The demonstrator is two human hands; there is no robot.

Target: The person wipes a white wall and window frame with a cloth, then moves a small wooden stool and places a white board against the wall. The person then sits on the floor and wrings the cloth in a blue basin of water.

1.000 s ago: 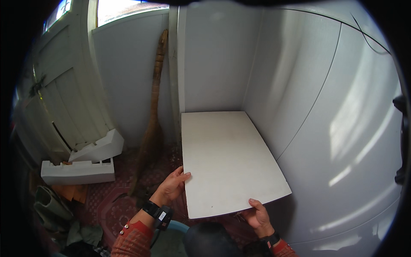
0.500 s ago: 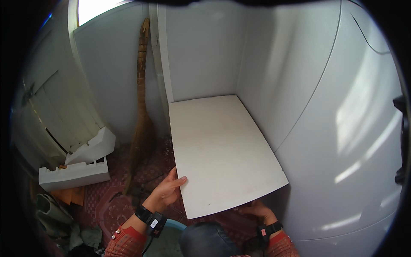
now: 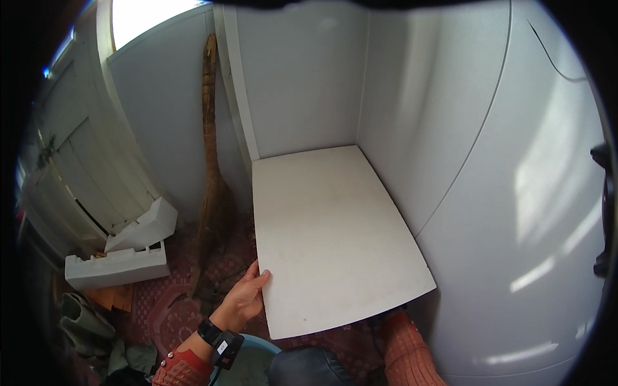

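Note:
A large flat white board (image 3: 335,231), four-sided with bowed edges in this view, lies before me with its far end at the wall corner. My left hand (image 3: 246,298) grips its near left edge, thumb on top and the other fingers hidden beneath. Only my right forearm, in an orange-red knit sleeve (image 3: 405,347), shows clearly at the near right. It runs in under the board's near edge, so the right hand is hidden there. I cannot see what supports the board from below.
Grey wall panels (image 3: 444,128) border the board at the back and right. A long wooden piece (image 3: 210,128) leans upright at the left. White foam pieces (image 3: 116,267) lie on the patterned red floor (image 3: 177,318). A light-blue basin (image 3: 261,341) stands near my knee (image 3: 309,367).
My right hand has slid forward under the board and out of sight. The board's near edge has shifted slightly toward me, with my left hand still on it.

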